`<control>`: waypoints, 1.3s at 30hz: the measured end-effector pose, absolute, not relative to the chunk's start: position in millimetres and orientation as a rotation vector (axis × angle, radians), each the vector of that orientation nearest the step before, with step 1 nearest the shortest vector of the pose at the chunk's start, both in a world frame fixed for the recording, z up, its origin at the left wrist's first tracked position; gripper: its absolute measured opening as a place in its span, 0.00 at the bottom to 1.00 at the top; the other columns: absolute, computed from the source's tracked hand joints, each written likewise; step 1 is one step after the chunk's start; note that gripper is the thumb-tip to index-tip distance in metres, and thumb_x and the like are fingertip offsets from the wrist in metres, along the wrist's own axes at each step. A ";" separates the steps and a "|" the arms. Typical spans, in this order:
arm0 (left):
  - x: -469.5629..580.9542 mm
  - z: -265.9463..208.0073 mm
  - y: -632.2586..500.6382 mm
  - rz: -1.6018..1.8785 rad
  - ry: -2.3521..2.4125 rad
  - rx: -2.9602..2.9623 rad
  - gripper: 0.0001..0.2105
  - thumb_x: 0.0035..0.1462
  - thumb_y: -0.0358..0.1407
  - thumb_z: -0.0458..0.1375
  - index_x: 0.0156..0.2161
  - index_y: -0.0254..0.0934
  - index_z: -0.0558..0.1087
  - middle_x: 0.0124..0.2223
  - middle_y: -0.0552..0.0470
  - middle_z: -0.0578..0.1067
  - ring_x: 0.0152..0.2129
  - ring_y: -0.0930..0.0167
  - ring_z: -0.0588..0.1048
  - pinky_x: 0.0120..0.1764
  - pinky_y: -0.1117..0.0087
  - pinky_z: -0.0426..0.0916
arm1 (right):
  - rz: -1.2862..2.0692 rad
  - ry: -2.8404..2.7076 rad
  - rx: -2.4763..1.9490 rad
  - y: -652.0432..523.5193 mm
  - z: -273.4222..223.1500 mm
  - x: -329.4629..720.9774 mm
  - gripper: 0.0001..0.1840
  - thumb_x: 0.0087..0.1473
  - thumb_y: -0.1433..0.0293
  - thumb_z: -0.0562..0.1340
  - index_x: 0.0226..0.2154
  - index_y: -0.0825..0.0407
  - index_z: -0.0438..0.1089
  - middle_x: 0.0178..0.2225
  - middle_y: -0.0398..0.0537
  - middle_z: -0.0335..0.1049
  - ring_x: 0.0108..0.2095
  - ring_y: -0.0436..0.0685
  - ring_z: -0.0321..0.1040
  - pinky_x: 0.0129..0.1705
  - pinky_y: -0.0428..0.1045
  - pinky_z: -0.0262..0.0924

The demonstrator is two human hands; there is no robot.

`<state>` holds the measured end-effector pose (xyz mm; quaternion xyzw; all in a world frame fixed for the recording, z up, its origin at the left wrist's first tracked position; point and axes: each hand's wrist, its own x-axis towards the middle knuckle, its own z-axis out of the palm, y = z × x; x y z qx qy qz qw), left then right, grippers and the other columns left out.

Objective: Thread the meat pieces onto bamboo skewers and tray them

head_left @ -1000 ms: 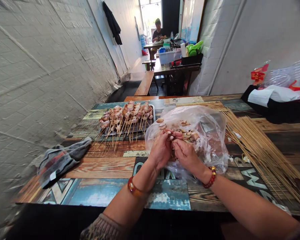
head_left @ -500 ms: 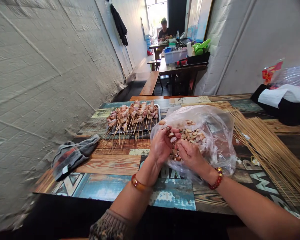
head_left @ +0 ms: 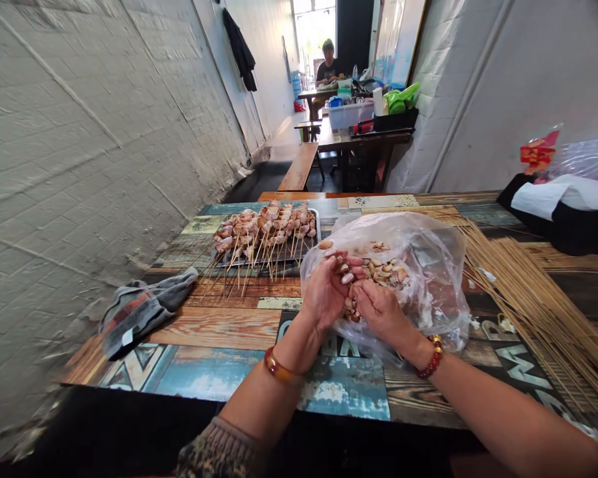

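My left hand (head_left: pixel 325 289) is cupped with its palm up, and a few garlic cloves (head_left: pixel 347 278) rest against its curled fingers. Close beside it, my right hand (head_left: pixel 380 307) is closed with thumb and fingertips together; what they pinch is hidden. Both hands are over an open clear plastic bag (head_left: pixel 441 265) holding many unpeeled garlic cloves (head_left: pixel 386 271). Left of the bag, a metal tray (head_left: pixel 317 226) bears a heap of loaded skewers (head_left: pixel 274 226), their bare stick ends pointing toward me.
A bundle of bare bamboo sticks (head_left: pixel 538 305) lies on the right of the patchwork table (head_left: pixel 219 325). A grey cloth (head_left: pixel 147 312) is at the left edge. Back right stands a black container (head_left: pixel 573 222) with plastic packaging. A person (head_left: pixel 327 66) sits at a far table.
Both hands stay nearly in place over the bag. The cloves in my left hand have shifted very slightly; the view has moved a little.
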<state>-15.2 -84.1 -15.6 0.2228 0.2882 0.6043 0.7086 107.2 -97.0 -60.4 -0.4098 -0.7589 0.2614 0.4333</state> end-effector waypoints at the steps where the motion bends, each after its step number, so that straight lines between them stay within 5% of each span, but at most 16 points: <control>1: -16.0 -15.0 -84.2 1.339 0.634 0.494 0.09 0.52 0.35 0.58 0.40 0.36 0.70 0.34 0.49 0.76 0.27 0.72 0.75 0.36 0.69 0.69 | 0.651 -1.890 -1.018 -96.9 -60.2 107.2 0.15 0.63 0.68 0.49 0.27 0.50 0.63 0.20 0.41 0.64 0.22 0.51 0.62 0.27 0.46 0.55; 6: -20.2 -13.7 -82.7 1.355 0.656 0.505 0.12 0.55 0.39 0.58 0.43 0.37 0.69 0.37 0.48 0.77 0.31 0.69 0.78 0.37 0.67 0.71 | 0.647 -1.924 -0.988 -97.1 -58.6 107.8 0.15 0.63 0.69 0.49 0.26 0.50 0.63 0.21 0.42 0.65 0.23 0.51 0.63 0.28 0.46 0.56; 16: -24.5 -15.9 -78.9 1.407 0.679 0.511 0.03 0.54 0.35 0.56 0.33 0.37 0.68 0.29 0.54 0.74 0.26 0.74 0.74 0.40 0.66 0.72 | 0.636 -1.956 -0.996 -97.4 -57.8 109.2 0.14 0.63 0.70 0.49 0.28 0.51 0.65 0.23 0.44 0.68 0.25 0.52 0.66 0.29 0.47 0.57; 22: -21.2 -13.2 -81.2 1.380 0.667 0.457 0.03 0.52 0.31 0.55 0.29 0.36 0.67 0.27 0.55 0.71 0.21 0.78 0.70 0.28 0.76 0.67 | 0.650 -1.965 -0.990 -98.4 -57.2 108.9 0.14 0.63 0.70 0.49 0.27 0.51 0.64 0.21 0.43 0.66 0.22 0.51 0.63 0.27 0.47 0.55; 30: -28.1 -13.5 -78.5 1.395 0.648 0.480 0.09 0.55 0.40 0.57 0.40 0.38 0.70 0.36 0.50 0.77 0.30 0.69 0.77 0.40 0.62 0.72 | 0.714 -1.928 -0.986 -98.0 -60.6 109.5 0.14 0.64 0.69 0.49 0.28 0.50 0.64 0.20 0.41 0.63 0.23 0.51 0.63 0.28 0.46 0.55; 39: -36.7 -17.1 -73.1 1.480 0.699 0.550 0.09 0.57 0.38 0.58 0.41 0.38 0.68 0.34 0.50 0.76 0.29 0.70 0.76 0.37 0.65 0.72 | 0.714 -1.969 -0.979 -97.0 -60.9 110.4 0.15 0.64 0.69 0.49 0.28 0.51 0.64 0.22 0.42 0.65 0.24 0.51 0.64 0.29 0.46 0.55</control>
